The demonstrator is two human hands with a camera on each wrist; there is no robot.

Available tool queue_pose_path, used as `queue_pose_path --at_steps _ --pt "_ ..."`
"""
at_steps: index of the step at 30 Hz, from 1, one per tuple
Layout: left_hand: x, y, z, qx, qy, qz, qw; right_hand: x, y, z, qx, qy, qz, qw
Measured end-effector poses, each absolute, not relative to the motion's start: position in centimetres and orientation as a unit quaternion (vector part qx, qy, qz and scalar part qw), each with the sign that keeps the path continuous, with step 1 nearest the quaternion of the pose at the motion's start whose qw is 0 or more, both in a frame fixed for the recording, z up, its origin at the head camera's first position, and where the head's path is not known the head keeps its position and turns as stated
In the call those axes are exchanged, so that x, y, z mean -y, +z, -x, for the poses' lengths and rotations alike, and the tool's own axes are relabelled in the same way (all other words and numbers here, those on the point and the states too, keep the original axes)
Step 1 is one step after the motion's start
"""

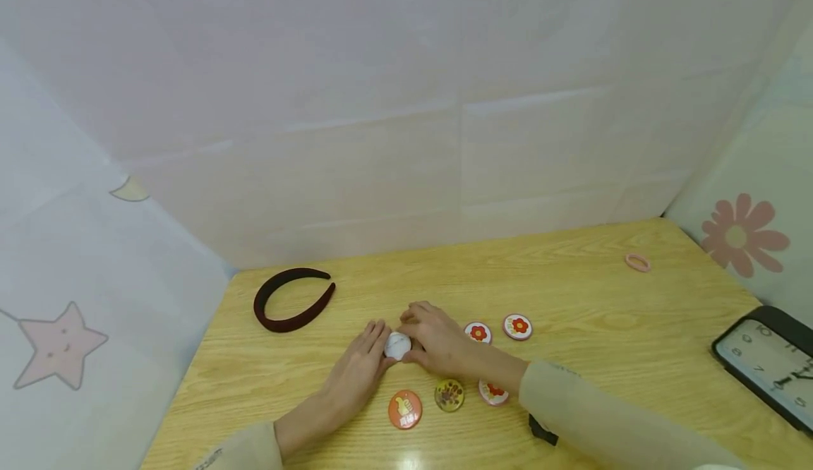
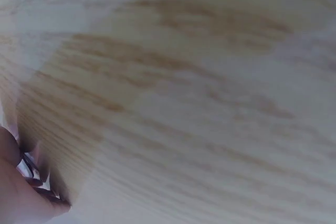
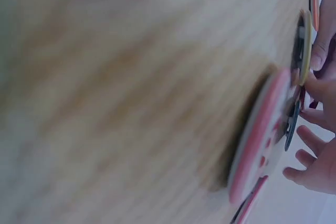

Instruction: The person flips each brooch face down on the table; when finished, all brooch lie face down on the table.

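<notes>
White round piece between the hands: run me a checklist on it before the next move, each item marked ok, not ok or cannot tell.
1. Hands on both sides of the white round piece: ok; left hand at its left, right hand at its right.
2. Firm grip: cannot tell; the fingers hide its edges.
3. Coloured design facing up: not ok; only a whitish surface with faint marks shows.
4. Orange badge and yellow badge clear of it: ok; both lie apart, nearer the person.
5. Flower badges in full sight: not ok; in the head view the right forearm partly covers two.
6. Headband out of the way: ok; apart from both hands.
</notes>
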State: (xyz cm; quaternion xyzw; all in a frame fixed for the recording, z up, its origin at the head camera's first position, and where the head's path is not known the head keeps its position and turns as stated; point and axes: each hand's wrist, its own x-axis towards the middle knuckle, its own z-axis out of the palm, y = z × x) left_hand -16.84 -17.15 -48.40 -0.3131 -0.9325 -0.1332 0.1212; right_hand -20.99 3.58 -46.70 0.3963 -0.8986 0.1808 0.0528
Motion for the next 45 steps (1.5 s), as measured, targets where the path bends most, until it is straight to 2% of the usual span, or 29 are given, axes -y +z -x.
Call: queue_pose_path --at_steps 5,12,18,22,28,35,41,45 --pt "17.3 -48.2 17.0 0.939 -0.129 0.304 0.096 -3.5 -46.3 21.4 0.906 0.147 -0.397 0.020" --pt "17.4 -48.0 17.1 0.935 -0.130 0.316 0.092 -3.6 -46.3 21.2 0.904 0.118 -0.409 0.026" --pt "17.7 -47.3 17.4 0.938 -0.125 0.318 0.056 -3.9 -46.0 21.2 0.901 0.133 -0.412 0.017" --pt "17.6 -46.0 17.7 0.939 -0.132 0.314 0.041 -5.0 -45.0 21.4 0.901 0.160 -0.402 0.010" --pt "17.2 -44.5 17.8 0.939 -0.110 0.322 0.049 -8.2 -43.8 21.2 0.909 0.167 -0.381 0.005" --pt "14.8 -44.0 17.9 0.938 -0.101 0.331 0.019 -11.5 -43.7 21.0 0.917 0.151 -0.369 0.008" --pt "12.0 -44.6 18.6 0.937 -0.067 0.343 0.002 -12.1 -44.4 20.8 0.916 0.158 -0.368 -0.027" --pt "10.5 -45.1 18.6 0.939 -0.064 0.338 -0.025 -12.3 -44.7 20.8 0.916 0.152 -0.371 -0.024"
